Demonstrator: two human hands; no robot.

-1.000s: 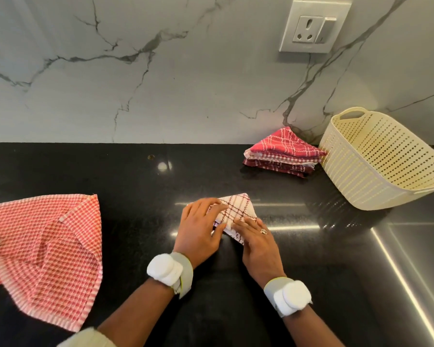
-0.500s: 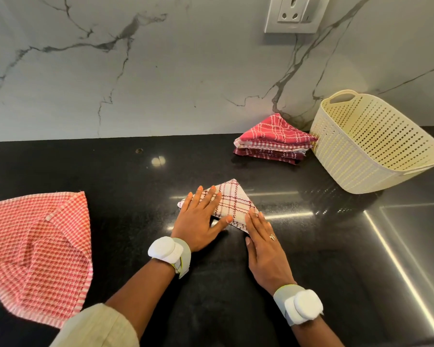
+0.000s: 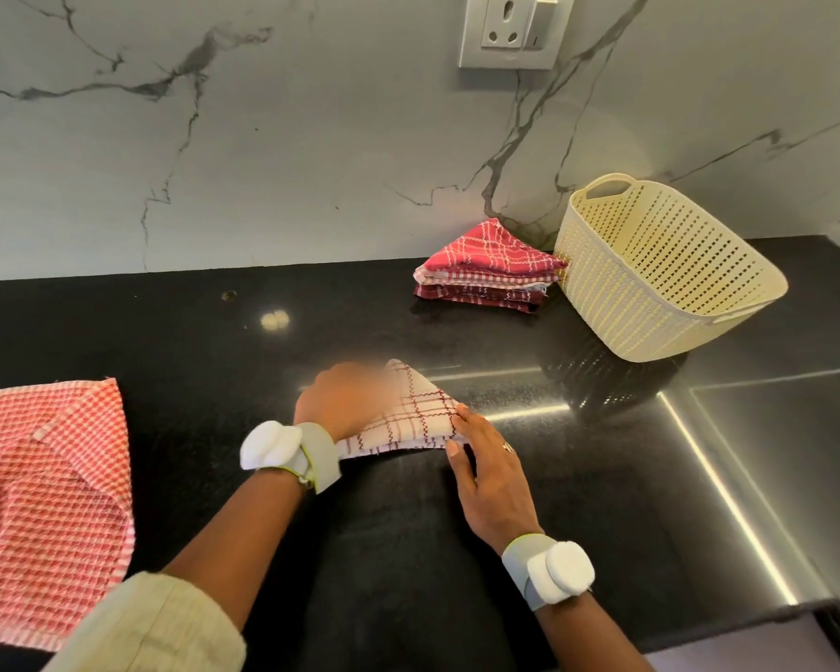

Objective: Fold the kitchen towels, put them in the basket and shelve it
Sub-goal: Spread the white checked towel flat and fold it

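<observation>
Backdrop: white marble wall (image 3: 272, 177) with grey veins rises behind a glossy black counter (image 3: 389, 540); a wall socket (image 3: 514, 29) sits high above the counter's back edge.
Counter: polished enough to mirror ceiling lights; toward its right end a steel inset (image 3: 777, 458) begins.
Towel in hand: a white towel with dark red checks (image 3: 411, 417), folded small, lies near the middle of the counter, toward the front edge.
Left hand (image 3: 343, 402): blurred by motion, on the towel's left part; whether its fingers are spread or gripping, I cannot tell.
Right hand (image 3: 488, 470): fingers (image 3: 461, 419) straight and close together, resting on the towel's right corner, thumb at its front edge.
Folded stack (image 3: 488, 266): red towels piled at the back edge, touching the basket's left wall.
Basket (image 3: 602, 283): cream, perforated, on the right of the counter; no towel shows inside.
Unfolded towel (image 3: 44, 502): red-and-white check, spread loosely at the counter's left end.
Doing it well: likely pin one corner flat while the other hand smooths the crease, square the edges, then add it to the stack.
</observation>
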